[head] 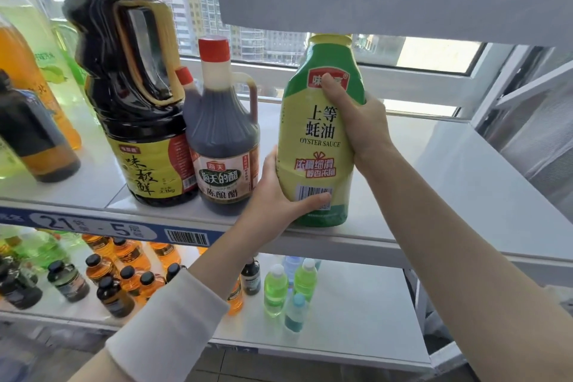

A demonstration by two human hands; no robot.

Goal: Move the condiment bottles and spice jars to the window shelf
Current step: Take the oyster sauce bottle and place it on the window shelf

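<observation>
Nearest, we hold the oyster sauce bottle (319, 133) with both hands. Our left hand (279, 198) wraps the base with the thumb across the barcode. Our right hand (356, 121) grips the upper body with the thumb on the red logo. The bottle stands upright at the front edge of the window shelf (449, 195), about mid-length. Just left of it stands 1 red-capped vinegar bottle (223, 146), close against a large dark soy sauce jug (133, 87). On the lower shelf (366, 313), small orange, dark and green bottles crowd its left and middle. Farthest back, the window (198, 3) shows tower blocks.
</observation>
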